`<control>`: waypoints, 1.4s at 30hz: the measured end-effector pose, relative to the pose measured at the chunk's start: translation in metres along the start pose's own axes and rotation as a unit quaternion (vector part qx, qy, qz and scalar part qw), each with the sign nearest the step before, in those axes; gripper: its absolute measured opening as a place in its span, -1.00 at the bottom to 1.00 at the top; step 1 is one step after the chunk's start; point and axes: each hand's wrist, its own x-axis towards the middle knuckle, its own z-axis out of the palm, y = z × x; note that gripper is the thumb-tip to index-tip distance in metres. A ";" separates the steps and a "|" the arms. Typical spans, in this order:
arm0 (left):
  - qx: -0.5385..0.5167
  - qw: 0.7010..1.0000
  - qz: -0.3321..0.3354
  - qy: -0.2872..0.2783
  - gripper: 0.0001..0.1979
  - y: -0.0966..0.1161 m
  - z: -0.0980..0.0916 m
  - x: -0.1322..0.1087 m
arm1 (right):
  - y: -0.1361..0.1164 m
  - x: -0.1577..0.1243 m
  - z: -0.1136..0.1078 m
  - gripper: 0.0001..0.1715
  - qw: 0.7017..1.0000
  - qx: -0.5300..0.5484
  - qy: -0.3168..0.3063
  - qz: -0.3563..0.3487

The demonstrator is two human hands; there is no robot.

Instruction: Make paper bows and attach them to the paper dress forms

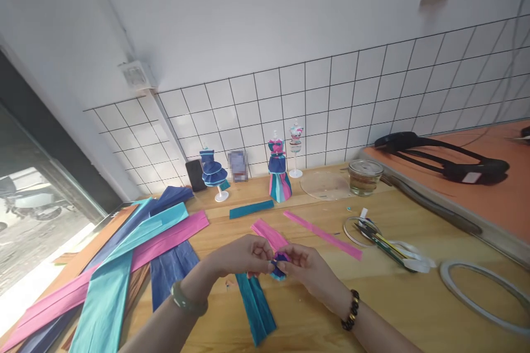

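Observation:
Both hands meet above the wooden table around a small crumpled piece of crepe paper, dark blue with purple and light blue parts. My left hand pinches its left side between thumb and fingers. On the other side, my right hand grips it the same way. Fingers cover much of the piece. Just beyond them lies a pink paper strip. A teal paper strip lies below the left hand, and a narrow pink strip stretches out to the right.
Colourful crepe sheets pile up at left. Toward the wall stand mini dress forms, one in a blue dress, another in a striped dress. A glass jar, pencils, a tape roll and a black strap-like device are at right.

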 end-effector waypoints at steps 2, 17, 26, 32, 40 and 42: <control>-0.005 1.000 -0.002 -0.010 -0.69 -0.001 -0.011 -0.002 | -0.003 0.000 0.000 -0.72 1.000 0.004 0.014 0.009; 0.107 0.762 0.020 0.638 -0.34 -0.007 -0.195 0.014 | -0.007 0.002 -0.001 -0.57 0.995 0.026 0.072 0.063; 0.214 0.753 0.070 0.619 -0.54 0.033 -0.249 0.042 | -0.007 0.005 -0.004 -0.59 0.997 0.029 0.053 0.053; 0.233 0.757 0.067 0.607 -0.71 0.035 -0.259 0.045 | -0.003 0.006 -0.006 -0.61 0.998 0.024 0.048 0.043; 0.199 0.757 0.099 0.615 -0.70 0.046 -0.240 0.030 | -0.008 0.005 -0.006 -0.62 0.998 0.011 0.052 0.046; 0.182 0.753 0.121 0.620 -0.68 0.054 -0.228 0.022 | -0.010 0.005 -0.006 -0.62 0.997 0.010 0.057 0.046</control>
